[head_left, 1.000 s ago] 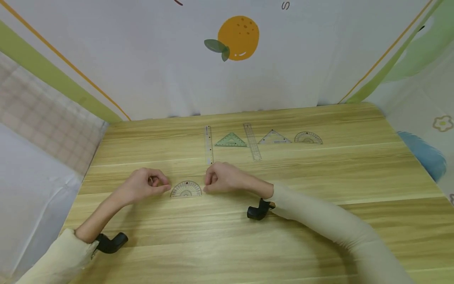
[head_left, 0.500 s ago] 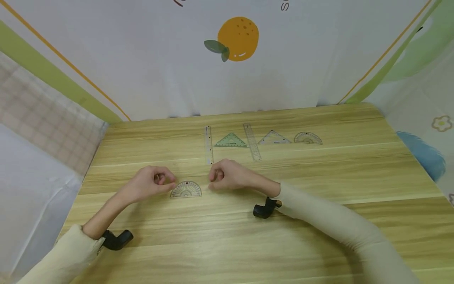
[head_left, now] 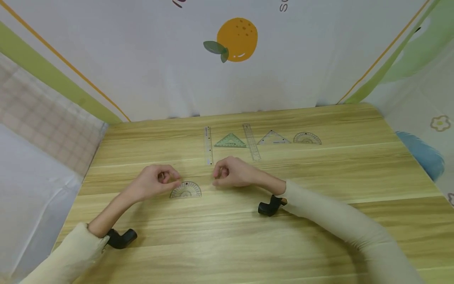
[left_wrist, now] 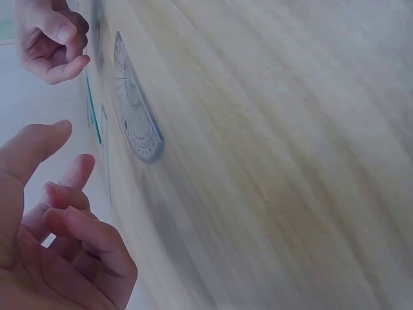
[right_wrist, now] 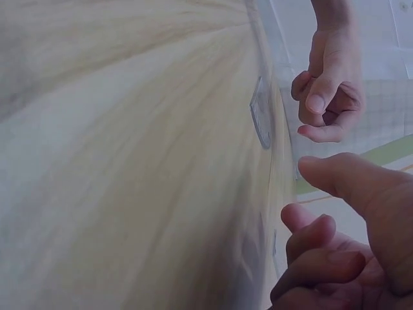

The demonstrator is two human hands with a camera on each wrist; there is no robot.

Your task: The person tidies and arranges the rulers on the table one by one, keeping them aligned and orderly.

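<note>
A clear protractor (head_left: 186,190) lies flat on the wooden table, arc side away from the person. My left hand (head_left: 153,184) hovers at its upper left, thumb and forefinger apart, holding nothing; in the left wrist view the protractor (left_wrist: 135,103) lies beyond those loosely bent fingers. To the right, above the table, my right hand (head_left: 235,172) has its fingers loosely curved with a gap to the thumb, and it too is empty. The right wrist view shows the protractor (right_wrist: 261,115) apart from the right hand (right_wrist: 348,239).
Across the back lie a clear ruler (head_left: 208,146), a green set square (head_left: 230,141), a second ruler (head_left: 251,142), a clear set square (head_left: 273,138) and another protractor (head_left: 307,138). A patterned white cloth (head_left: 142,59) hangs behind the table.
Both hands have moved right and slightly away from the person. The left fingertips now come over the near protractor's left part; the right hand is farther from it. The protractor stays put.
</note>
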